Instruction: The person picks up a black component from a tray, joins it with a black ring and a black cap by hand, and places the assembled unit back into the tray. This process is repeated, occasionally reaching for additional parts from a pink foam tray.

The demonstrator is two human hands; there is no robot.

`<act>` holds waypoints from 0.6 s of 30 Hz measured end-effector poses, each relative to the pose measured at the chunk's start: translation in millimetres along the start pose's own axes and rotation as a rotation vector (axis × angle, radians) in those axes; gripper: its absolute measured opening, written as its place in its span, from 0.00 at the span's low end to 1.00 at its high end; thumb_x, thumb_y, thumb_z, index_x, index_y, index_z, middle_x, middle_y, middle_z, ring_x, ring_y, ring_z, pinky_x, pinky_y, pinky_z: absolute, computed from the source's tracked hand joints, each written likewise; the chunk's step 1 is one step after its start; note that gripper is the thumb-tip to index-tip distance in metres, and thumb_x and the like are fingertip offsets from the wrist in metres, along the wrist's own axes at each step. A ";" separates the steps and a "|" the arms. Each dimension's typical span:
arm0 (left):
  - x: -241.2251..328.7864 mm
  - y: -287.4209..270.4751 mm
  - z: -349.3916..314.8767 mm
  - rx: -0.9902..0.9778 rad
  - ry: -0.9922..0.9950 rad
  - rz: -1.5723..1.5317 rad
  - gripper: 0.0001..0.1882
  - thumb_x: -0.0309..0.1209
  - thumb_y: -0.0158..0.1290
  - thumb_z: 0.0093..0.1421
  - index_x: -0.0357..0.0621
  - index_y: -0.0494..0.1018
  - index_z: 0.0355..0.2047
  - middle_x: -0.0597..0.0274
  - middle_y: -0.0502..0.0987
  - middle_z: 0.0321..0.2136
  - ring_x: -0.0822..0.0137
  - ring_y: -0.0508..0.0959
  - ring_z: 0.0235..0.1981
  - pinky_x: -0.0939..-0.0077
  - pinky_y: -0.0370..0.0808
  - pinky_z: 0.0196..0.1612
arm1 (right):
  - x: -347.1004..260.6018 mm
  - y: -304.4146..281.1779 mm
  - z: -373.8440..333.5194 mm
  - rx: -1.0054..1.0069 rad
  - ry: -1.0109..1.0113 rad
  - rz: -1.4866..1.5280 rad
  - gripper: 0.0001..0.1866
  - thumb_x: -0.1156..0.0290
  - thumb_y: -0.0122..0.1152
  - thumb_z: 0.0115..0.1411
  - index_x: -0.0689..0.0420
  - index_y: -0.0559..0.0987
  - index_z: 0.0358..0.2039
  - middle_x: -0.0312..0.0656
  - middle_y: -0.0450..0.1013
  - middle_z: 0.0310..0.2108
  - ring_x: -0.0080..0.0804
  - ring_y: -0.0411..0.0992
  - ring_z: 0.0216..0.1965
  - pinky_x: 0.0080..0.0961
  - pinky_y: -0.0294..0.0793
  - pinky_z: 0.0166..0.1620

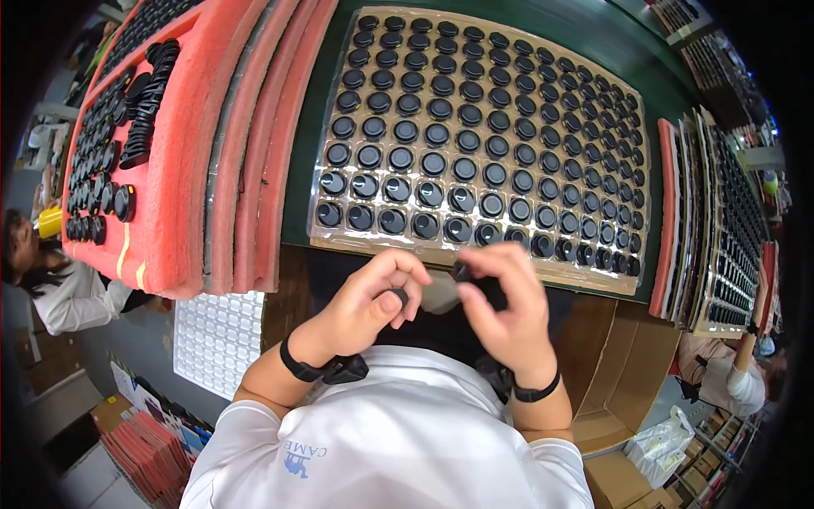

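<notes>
Just off the bench's front edge, in front of my body, I hold both hands raised and apart. My left hand has its fingers curled, with a small dark piece pinched by the thumb. My right hand is closed around a black part, held between thumb and fingers; its full shape is partly hidden. Beyond my hands lies a clear plastic tray with rows of round black parts in its pockets. Each of my wrists wears a black band.
At left stands a pink foam stack with black parts and coiled cords on top. More loaded trays are stacked at right. An open cardboard box and a white pocketed tray sit lower down. People work at both sides.
</notes>
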State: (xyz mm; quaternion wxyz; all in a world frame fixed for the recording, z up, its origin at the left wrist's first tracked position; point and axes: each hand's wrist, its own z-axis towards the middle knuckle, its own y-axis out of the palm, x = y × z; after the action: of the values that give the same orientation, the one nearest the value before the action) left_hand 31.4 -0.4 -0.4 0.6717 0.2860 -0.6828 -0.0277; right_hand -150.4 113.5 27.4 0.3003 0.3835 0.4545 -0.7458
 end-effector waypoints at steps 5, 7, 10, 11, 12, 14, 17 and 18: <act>-4.0 -7.2 -3.9 -0.016 -0.016 0.000 0.19 0.42 0.55 0.57 0.36 0.69 0.37 0.45 0.72 0.45 0.72 0.71 0.29 0.82 0.68 0.34 | 25.6 -17.9 21.7 0.118 -0.048 -0.444 0.15 0.80 0.62 0.47 0.61 0.76 0.38 0.43 0.70 0.32 0.37 0.68 0.33 0.28 0.67 0.38; -4.7 -10.8 -5.2 0.013 -0.072 0.044 0.13 0.35 0.54 0.57 0.37 0.72 0.34 0.43 0.70 0.48 0.70 0.72 0.32 0.80 0.69 0.35 | 29.6 -20.6 28.6 0.114 -0.008 -0.565 0.14 0.78 0.63 0.46 0.58 0.77 0.37 0.43 0.70 0.33 0.41 0.68 0.36 0.33 0.65 0.41; -7.3 -10.5 -6.7 0.061 -0.136 -0.033 0.09 0.31 0.53 0.57 0.37 0.74 0.32 0.41 0.70 0.49 0.67 0.74 0.35 0.78 0.70 0.36 | 35.6 -16.6 34.8 0.110 -0.048 -0.637 0.14 0.77 0.63 0.46 0.58 0.77 0.36 0.42 0.70 0.32 0.41 0.67 0.35 0.34 0.65 0.40; -8.5 -8.8 -7.9 0.098 -0.171 -0.131 0.08 0.30 0.52 0.58 0.37 0.75 0.31 0.40 0.70 0.49 0.66 0.75 0.37 0.77 0.71 0.36 | 36.6 -15.1 36.6 0.107 -0.071 -0.671 0.13 0.77 0.62 0.47 0.58 0.77 0.36 0.41 0.70 0.32 0.41 0.67 0.35 0.34 0.64 0.39; -9.6 -8.1 -9.1 0.133 -0.206 -0.229 0.08 0.30 0.52 0.58 0.37 0.75 0.30 0.39 0.69 0.49 0.65 0.76 0.39 0.76 0.71 0.36 | 36.4 -13.7 38.3 0.105 -0.072 -0.671 0.13 0.77 0.62 0.47 0.58 0.77 0.36 0.41 0.70 0.32 0.41 0.67 0.35 0.34 0.64 0.39; -15.6 -9.8 -11.3 0.105 -0.209 -0.234 0.08 0.29 0.51 0.59 0.37 0.75 0.31 0.40 0.70 0.49 0.63 0.76 0.40 0.76 0.72 0.36 | 34.8 -10.2 41.4 0.072 -0.010 -0.684 0.13 0.79 0.62 0.47 0.59 0.76 0.35 0.43 0.70 0.31 0.42 0.68 0.34 0.33 0.66 0.39; -22.6 -13.2 -14.2 0.049 -0.216 -0.243 0.08 0.29 0.50 0.60 0.37 0.74 0.34 0.40 0.71 0.47 0.61 0.76 0.43 0.76 0.72 0.37 | 35.9 -9.4 45.4 0.041 0.018 -0.698 0.12 0.79 0.62 0.47 0.60 0.76 0.35 0.43 0.70 0.30 0.42 0.68 0.34 0.31 0.66 0.39; -22.9 -14.3 -15.4 0.032 -0.242 -0.252 0.09 0.30 0.50 0.60 0.36 0.73 0.35 0.41 0.72 0.45 0.62 0.76 0.41 0.76 0.72 0.36 | 36.9 -10.4 46.4 0.030 0.016 -0.706 0.12 0.79 0.62 0.47 0.60 0.76 0.35 0.43 0.70 0.30 0.41 0.68 0.34 0.31 0.67 0.39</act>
State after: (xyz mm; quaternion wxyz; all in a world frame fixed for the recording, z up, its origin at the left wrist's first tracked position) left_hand 49.3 2.8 -25.6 0.5713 0.3745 -0.7178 -0.1348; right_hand -192.0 71.9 14.4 0.0145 0.2130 0.5504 -0.8071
